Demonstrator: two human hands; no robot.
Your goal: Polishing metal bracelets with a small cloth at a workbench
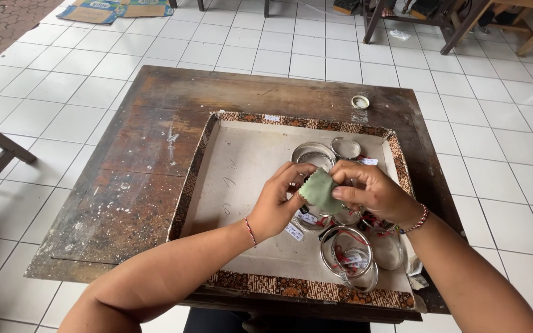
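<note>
Nearest, at 5 o'clock in the tray (251, 283), silver bangles (347, 256) with tags, heaped. Above them, green cloth (320, 190) pinched between both hands over the tray's middle, long axis running 7 to 1 o'clock. Left hand (276, 203) closed on its 9 o'clock edge, right hand (371, 192) gripping the 3 o'clock side, equally near. Farther, two more bangles (314, 153) at 12; beyond on the table (155, 154), a small lid (359, 102).

Worn wooden table (155, 154), white tiled floor (266, 49)
</note>
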